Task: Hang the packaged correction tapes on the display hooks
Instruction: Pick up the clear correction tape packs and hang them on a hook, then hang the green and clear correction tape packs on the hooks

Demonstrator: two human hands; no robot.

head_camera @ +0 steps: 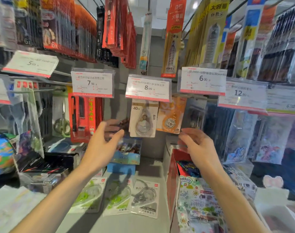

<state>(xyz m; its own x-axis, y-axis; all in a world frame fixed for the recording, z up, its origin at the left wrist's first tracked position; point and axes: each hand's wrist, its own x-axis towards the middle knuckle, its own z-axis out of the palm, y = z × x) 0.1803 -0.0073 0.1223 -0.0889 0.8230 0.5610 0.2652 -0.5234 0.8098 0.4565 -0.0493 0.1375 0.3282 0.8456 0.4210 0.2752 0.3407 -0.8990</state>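
Observation:
A beige correction tape pack [142, 118] marked 40m hangs on the hook under the 8.00 price tag [148, 88]. An orange correction tape pack [170, 118] hangs just right of it. My left hand [102, 144] is raised just left of the beige pack, fingers loosely spread and holding nothing. My right hand [198, 145] hovers below the orange pack, fingers relaxed and bare. On the shelf below lie three more packs: two green ones [88, 195] [117, 199] and a grey one [145, 197].
Red pen packs [83, 115] hang at the left under the 7.90 tag [93, 84]. A red carton [174, 172] stands on the shelf at the right, a blue box [126, 153] at the back. Plastic-bagged goods [261, 135] hang far right.

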